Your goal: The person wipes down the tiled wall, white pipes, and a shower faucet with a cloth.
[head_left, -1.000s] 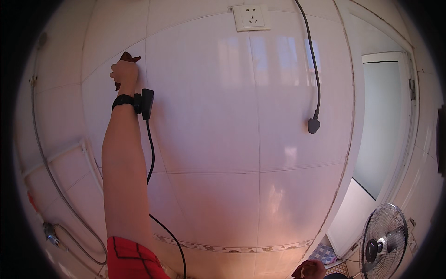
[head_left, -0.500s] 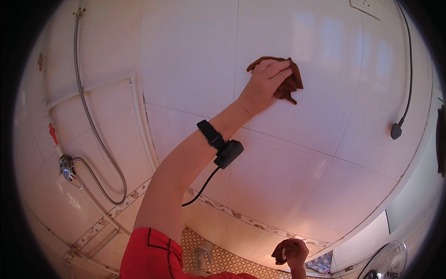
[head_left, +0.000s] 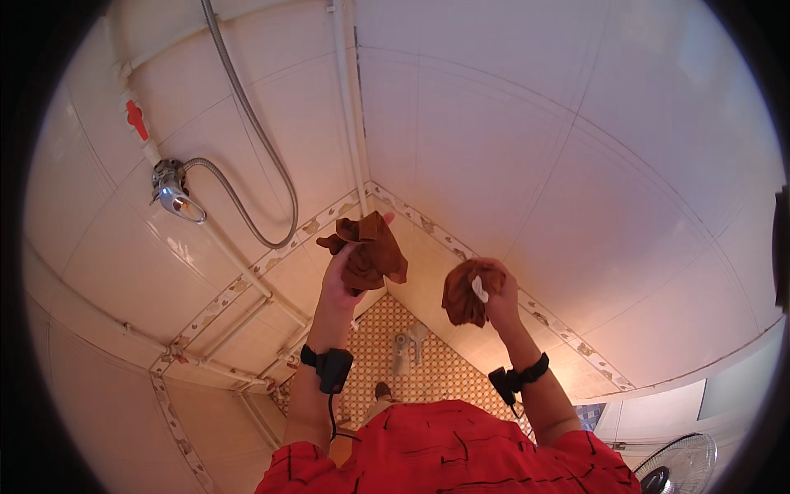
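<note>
My left hand grips a crumpled brown cloth, held up in front of the tiled corner and apart from the wall as far as I can see. Its fingers are mostly hidden behind the folds. To the right, my right hand is closed on a second bunched brown cloth. A small white piece shows at that cloth's edge, its kind unclear. Each wrist wears a black strap with a small black box.
Pale wall tiles meet in a corner with a patterned border. Left are a chrome mixer tap, a metal hose, white pipes and a red-handled valve. Below lie a patterned floor and grey fixture. A fan stands lower right.
My left hand has come down off the wall with its cloth. My right hand has risen with its own cloth. The view has swung down and left toward the corner.
</note>
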`<state>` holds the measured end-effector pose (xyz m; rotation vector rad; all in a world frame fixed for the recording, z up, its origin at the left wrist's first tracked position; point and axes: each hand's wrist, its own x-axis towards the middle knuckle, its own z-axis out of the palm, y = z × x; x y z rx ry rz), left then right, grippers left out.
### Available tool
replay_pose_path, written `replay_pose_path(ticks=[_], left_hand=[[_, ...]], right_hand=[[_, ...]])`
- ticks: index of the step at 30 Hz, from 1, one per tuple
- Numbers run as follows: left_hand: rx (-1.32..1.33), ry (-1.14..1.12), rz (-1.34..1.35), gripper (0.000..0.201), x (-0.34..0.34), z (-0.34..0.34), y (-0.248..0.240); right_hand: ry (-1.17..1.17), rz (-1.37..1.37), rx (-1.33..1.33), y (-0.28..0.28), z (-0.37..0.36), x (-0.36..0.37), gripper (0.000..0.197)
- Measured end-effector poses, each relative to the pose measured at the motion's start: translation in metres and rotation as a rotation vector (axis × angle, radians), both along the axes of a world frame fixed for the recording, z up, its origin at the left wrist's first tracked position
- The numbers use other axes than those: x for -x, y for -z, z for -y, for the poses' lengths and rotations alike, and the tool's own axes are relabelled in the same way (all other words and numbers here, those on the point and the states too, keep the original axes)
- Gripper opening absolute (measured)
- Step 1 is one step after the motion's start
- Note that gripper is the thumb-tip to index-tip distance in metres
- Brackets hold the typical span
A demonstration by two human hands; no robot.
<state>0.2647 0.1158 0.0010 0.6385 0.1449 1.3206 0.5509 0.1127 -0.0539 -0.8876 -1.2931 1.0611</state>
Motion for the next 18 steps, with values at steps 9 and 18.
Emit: replay_pose_path(ticks=[9,18], left_hand=[[-0.032,0.041,0.284,0.05,0.063,0.003,0.004],[0.17,0.091,0.161,0.043,0.143,-0.006,0.05]], right_hand=[[-0.394,-0.623,0.401,-0.079,-0.056,0.176,0.021],[-0.629,-0.515,0.274,-0.052,-0.074,0.275,0.039]])
